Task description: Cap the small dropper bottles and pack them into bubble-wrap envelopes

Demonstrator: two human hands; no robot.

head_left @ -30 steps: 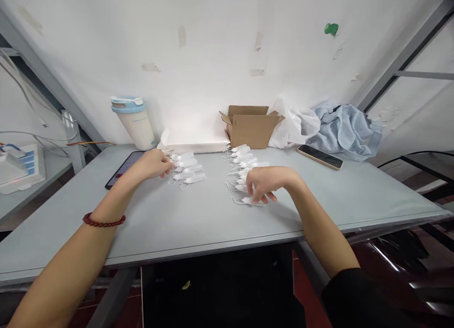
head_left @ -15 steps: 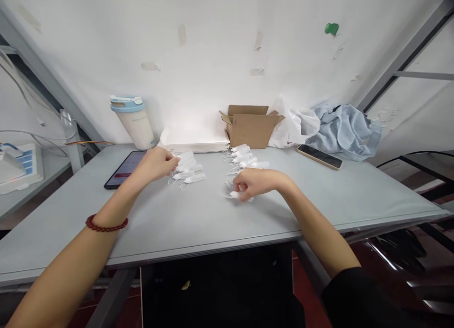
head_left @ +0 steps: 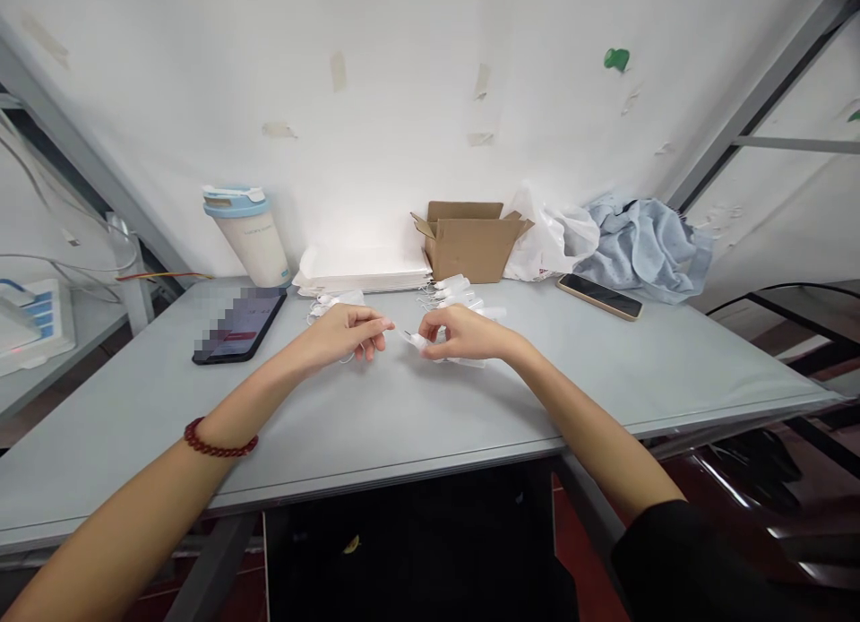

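Thumb and forefinger of my right hand point(head_left: 463, 332) close on a small white bottle point(head_left: 417, 341), whose tip points left and shows a short dark, thin line. Facing it, my left hand point(head_left: 353, 331) has its thumb and forefinger pressed together. A pale thin strip shows between those fingertips and the bottle tip; whether my left hand grips it is too small to tell. Behind my left hand lies a group of similar white bottles point(head_left: 348, 298) with thin loops, partly covered. Another group of bottles point(head_left: 454, 287) lies beyond my right hand, partly hidden by it.
At the back of the grey table point(head_left: 322, 434) stand a blue-lidded cup point(head_left: 252, 246), a stack of white sheets point(head_left: 363, 272), an open cardboard box point(head_left: 470, 246), a white plastic bag point(head_left: 551, 237) and a bluish cloth point(head_left: 651, 246). Phones lie left point(head_left: 245, 326) and right point(head_left: 600, 297).
My left hand has moved right, from the left bottle group to the tip of the bottle in my right hand. My right hand has lifted that bottle and shifted slightly left.
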